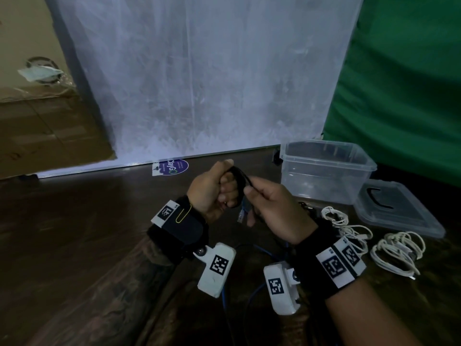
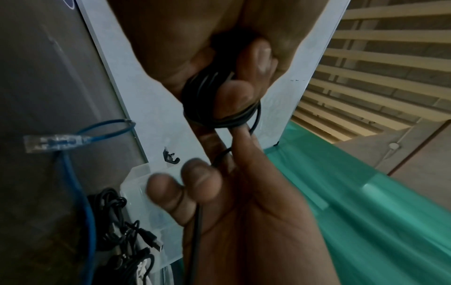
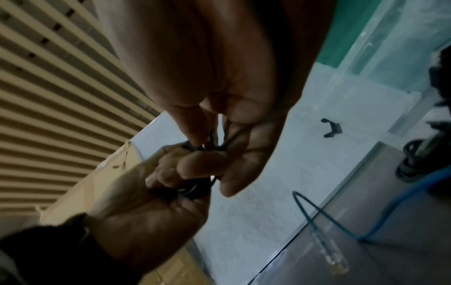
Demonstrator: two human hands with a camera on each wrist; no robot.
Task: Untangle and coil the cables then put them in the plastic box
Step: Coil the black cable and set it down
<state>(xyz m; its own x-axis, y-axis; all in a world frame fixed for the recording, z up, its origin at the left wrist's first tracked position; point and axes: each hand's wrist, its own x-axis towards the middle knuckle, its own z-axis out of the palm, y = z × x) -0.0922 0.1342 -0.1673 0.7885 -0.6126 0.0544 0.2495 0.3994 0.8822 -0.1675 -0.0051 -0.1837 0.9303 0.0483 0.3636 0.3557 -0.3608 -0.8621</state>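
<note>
Left side of the worktop (image 1: 74, 233): dark, wood-grained surface, backed by a cardboard sheet (image 1: 37, 121) and a white board (image 1: 199, 83) standing at the far edge. A purple sticker (image 1: 172, 167) lies at the foot of the board.

Left hand (image 1: 212, 193): raised above the worktop, centre of view. Its grip is closed around a small coil of black cable (image 1: 235, 186); the fingers curl through the loops and the thumb sits on top. The left wrist view shows several turns of this black cable (image 2: 219, 108) wound about the fingers (image 2: 234, 94).

Right hand (image 1: 272, 208): immediately right of the left hand, touching the coil. Its grip is narrow, thumb and forefinger pinching the loose strand of the same black cable where it leaves the coil. The right wrist view confirms the fingertips (image 3: 195, 135) pressed on the strand beside the coil.

Below the hands: a blue network cable (image 1: 254, 290) runs across the worktop; its clear plug (image 2: 51, 142) hangs free of both hands in the left wrist view. A heap of black cables (image 2: 122, 231) lies near the box in that same view.

Right side: the clear plastic box (image 1: 326, 168) stands open on the worktop, just beyond the right hand; no cable shows inside it. Its lid (image 1: 399, 211) lies flat beside it, further right. Two bundles of white cable (image 1: 396, 250) lie in front of the lid, well apart from either grip. A green cloth (image 1: 411, 83) hangs behind.
</note>
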